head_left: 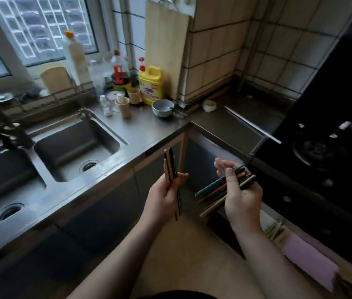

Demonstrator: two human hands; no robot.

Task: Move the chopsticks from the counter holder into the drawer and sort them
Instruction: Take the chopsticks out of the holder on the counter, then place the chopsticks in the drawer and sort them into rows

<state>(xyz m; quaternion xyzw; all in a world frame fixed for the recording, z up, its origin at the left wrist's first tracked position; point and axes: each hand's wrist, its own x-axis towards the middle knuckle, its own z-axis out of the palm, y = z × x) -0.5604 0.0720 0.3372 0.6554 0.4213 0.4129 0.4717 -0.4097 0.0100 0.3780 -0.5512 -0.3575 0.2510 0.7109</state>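
My left hand (pixel 164 197) is closed around a few chopsticks (pixel 169 167), dark and light wood, held upright in front of the counter edge. To its right my right hand (pixel 241 190) grips a larger bundle of chopsticks (pixel 216 190), dark and multicoloured, lying across the palm with their ends pointing down-left. Both hands hover above the floor in the corner between the two counters. An open drawer (pixel 278 233) shows at the lower right under the stove counter, with pale chopsticks and a pink item inside. Which cup on the counter is the holder I cannot tell.
A steel double sink (pixel 75 147) and faucet (pixel 9 130) fill the left. Bottles, a yellow detergent jug (pixel 151 85), paper cups (pixel 123 106) and a grey bowl (pixel 162 107) crowd the counter back. A black gas stove (pixel 317 152) lies at right. Cabinet doors stand below.
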